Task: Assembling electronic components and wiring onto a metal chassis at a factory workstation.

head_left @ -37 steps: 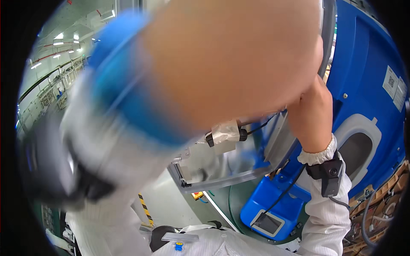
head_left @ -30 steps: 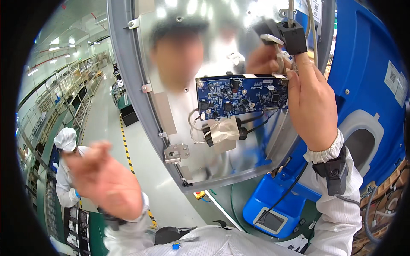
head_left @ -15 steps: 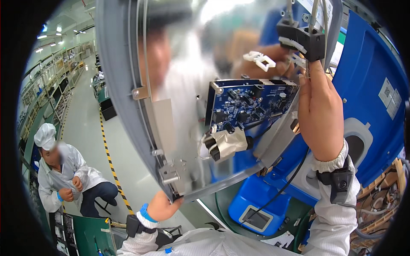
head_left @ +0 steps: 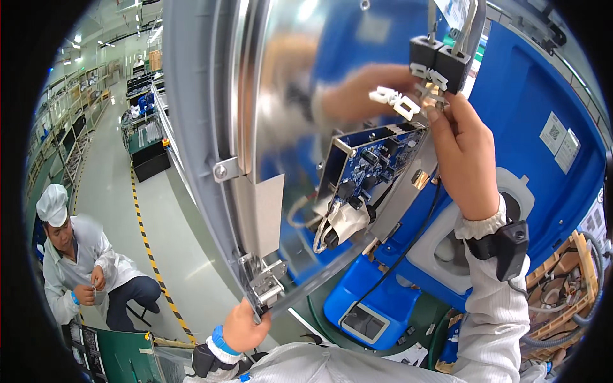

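Observation:
My left hand (head_left: 246, 329) is closed on the lower corner of a large grey panel (head_left: 214, 191), beside a metal hinge (head_left: 265, 284). The panel's inner face is shiny metal and mirrors my arm. My right hand (head_left: 466, 150) is raised, thumb and fingers pinched on a cable just below two black blocks (head_left: 440, 60) with cables running into their tops; the pinched part is mostly hidden. White plastic clips (head_left: 396, 102) sit on the panel to the left of those fingers. Below them, a blue circuit board (head_left: 373, 159) is fixed to the panel, with a taped connector (head_left: 345, 223) under it.
A large blue housing (head_left: 543, 83) with a white-rimmed opening stands to the right. Below lies a blue unit with a small screen (head_left: 364, 322). A wooden crate (head_left: 562, 287) holds cables at far right. A seated co-worker (head_left: 89, 262) is at left, near a striped floor line (head_left: 147, 242).
The panel has turned, so the circuit board shows more edge-on. My right hand has shifted slightly left, and its thumb now shows beneath the black blocks. My left hand keeps its hold.

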